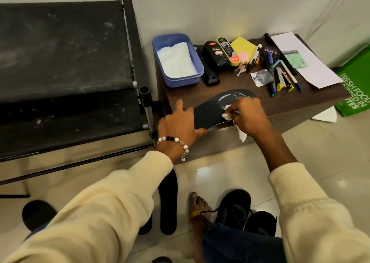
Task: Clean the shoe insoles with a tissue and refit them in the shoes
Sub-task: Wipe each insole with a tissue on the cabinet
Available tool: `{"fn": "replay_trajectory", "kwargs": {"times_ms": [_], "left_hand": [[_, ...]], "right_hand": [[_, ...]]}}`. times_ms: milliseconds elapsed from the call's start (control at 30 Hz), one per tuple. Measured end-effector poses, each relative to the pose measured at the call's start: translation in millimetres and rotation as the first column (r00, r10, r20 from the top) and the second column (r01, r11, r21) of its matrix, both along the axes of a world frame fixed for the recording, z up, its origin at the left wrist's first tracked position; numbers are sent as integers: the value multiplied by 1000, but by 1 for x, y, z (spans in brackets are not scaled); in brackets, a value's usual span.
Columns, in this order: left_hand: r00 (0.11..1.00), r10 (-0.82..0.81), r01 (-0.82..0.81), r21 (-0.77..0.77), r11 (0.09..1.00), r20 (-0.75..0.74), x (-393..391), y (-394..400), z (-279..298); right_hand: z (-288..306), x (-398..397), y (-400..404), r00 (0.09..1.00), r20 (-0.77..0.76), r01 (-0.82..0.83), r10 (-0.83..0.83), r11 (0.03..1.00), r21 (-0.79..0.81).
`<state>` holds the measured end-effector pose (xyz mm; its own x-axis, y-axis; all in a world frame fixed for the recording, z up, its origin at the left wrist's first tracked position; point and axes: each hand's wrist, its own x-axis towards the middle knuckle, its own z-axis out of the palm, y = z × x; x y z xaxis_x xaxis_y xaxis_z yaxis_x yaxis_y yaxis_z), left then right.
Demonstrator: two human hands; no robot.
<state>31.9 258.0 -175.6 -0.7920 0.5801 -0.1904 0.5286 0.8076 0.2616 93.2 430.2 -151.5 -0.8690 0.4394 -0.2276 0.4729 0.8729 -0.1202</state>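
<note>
A black insole (212,110) with white markings lies on the front edge of the brown table (240,82), its near end hanging over. My left hand (180,124) holds that near end, thumb under the edge and fingers spread on top. My right hand (248,116) pinches a crumpled white tissue (228,112) and presses it on the middle of the insole; a tail of tissue hangs below the hand. A second black insole (168,200) lies on the floor. Two black shoes (236,208) sit on the floor by my bare foot.
A blue tub (198,66) with folded tissues stands at the table's back left. Shoe polish bottles (214,54), a yellow sponge, pens, keys and papers crowd the back. A black rack (66,72) stands to the left. A green bag (356,86) lies at right.
</note>
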Motion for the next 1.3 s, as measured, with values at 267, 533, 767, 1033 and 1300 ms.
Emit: {"fn": "replay_trajectory", "kwargs": {"times_ms": [267,533,767,1033,1300], "left_hand": [[1000,9,-9,15,1000,-1,-1,0,-3],[1000,3,-3,19,1000,1,-1,1,-2],[1000,8,-8,38,999,8,-3,2,-2],[1000,0,0,28,1000,12,-3,2,-2],[1000,3,-3,25,1000,0,-3,1,0]], "right_hand": [[-1,-19,-22,988,132,-81,76,996,31],[0,-16,-9,993,119,8,-12,999,35],[-15,-17,-26,978,-114,-158,173,979,130],[-21,-27,-12,1000,-7,-2,4,981,192],[-25,-37,-21,964,-152,-193,217,969,155]]}}
